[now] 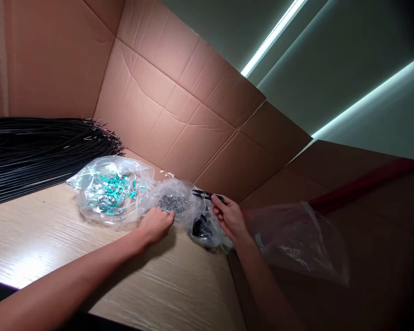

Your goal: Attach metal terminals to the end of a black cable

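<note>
My left hand (pixel 157 224) is closed at the near edge of a clear plastic bag (pixel 179 186) of small grey metal pieces (pixel 170 203). Whatever its fingers hold, if anything, is hidden. In my right hand (pixel 229 216) is a small black scissors-like tool (pixel 205 195), its two pointed tips facing left over the bag's right side. To the left sits a larger clear bag (pixel 93 202) of shiny silver and turquoise-green pieces (pixel 115 191). Below my right hand is another clear bag (pixel 207 232) with black contents.
A thick bundle of black cables (pixel 48 142) lies at the left, reddish ends toward the cardboard wall (pixel 165 92). The wooden table (pixel 148 280) ends at the right, where a clear plastic bag (pixel 303 243) hangs beside a dark red strip (pixel 359 184).
</note>
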`<state>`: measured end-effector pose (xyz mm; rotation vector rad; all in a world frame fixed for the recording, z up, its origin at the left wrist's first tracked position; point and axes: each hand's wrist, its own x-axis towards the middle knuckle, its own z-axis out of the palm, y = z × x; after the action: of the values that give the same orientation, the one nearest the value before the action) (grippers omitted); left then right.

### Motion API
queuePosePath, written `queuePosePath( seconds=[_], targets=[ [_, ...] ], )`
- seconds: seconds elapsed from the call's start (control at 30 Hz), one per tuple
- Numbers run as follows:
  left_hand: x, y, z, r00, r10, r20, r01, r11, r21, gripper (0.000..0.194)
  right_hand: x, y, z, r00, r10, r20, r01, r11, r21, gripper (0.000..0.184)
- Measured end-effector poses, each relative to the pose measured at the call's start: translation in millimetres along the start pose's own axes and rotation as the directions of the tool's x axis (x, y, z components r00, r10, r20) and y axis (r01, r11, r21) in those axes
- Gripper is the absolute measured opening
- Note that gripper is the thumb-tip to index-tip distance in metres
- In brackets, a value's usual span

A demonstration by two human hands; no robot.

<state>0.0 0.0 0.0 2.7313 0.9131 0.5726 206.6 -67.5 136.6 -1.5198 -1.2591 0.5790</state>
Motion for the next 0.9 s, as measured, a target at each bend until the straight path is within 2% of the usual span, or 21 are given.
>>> queuePosePath(
  seconds=[0.1, 0.2, 0.3, 0.4, 0.53, 0.67, 0.8, 0.9],
  targets=[
    [-0.2, -0.3, 0.6, 1.0, 0.005, -0.012, -0.005, 1.0, 0.003, 0.028, 17.6, -2.0, -9.8, 0.997, -0.047, -0.067, 0.051, 0.998, 0.048, 0.062],
    [0.0, -0.9, 1.1, 0.999, 0.009, -0.037, -0.008, 1.0, 0.009, 0.029, 34.4, -4.4, -14.0, 0.985, -0.115, -0.129, 0.121, 0.992, 0.04, 0.066],
    [0.3, -0.3, 1.7, 0.997, 0.012, -0.076, -0.011, 1.0, 0.014, 0.027, 43.1, -5.4, -12.0, 0.967, -0.201, -0.153, 0.197, 0.979, -0.04, 0.059],
    [0.4, 0.9, 2.7, 0.991, 0.012, -0.133, -0.009, 1.0, 0.022, 0.026, 45.2, -6.1, -4.7, 0.944, -0.306, -0.125, 0.286, 0.946, -0.154, 0.045],
    [-0.2, 0.3, 2.0, 0.969, -0.005, -0.247, 0.017, 0.999, 0.045, 0.024, 47.4, -10.5, 7.0, 0.92, -0.392, -0.009, 0.374, 0.884, -0.282, 0.023],
    [-0.2, -4.8, -6.0, 0.922, -0.03, -0.386, 0.066, 0.995, 0.078, 0.029, 49.8, -16.1, 14.1, 0.899, -0.361, 0.248, 0.438, 0.74, -0.511, 0.007],
    [2.2, -10.8, -14.8, 0.879, -0.023, -0.476, 0.08, 0.992, 0.1, 0.031, 45.6, -15.9, 20.5, 0.872, -0.297, 0.39, 0.489, 0.587, -0.645, 0.01],
    [3.6, -10.5, -13.3, 0.884, 0.05, -0.465, 0.004, 0.993, 0.116, 0.027, 40.0, -14.0, 28.1, 0.861, -0.287, 0.42, 0.507, 0.542, -0.67, 0.013]
  ],
)
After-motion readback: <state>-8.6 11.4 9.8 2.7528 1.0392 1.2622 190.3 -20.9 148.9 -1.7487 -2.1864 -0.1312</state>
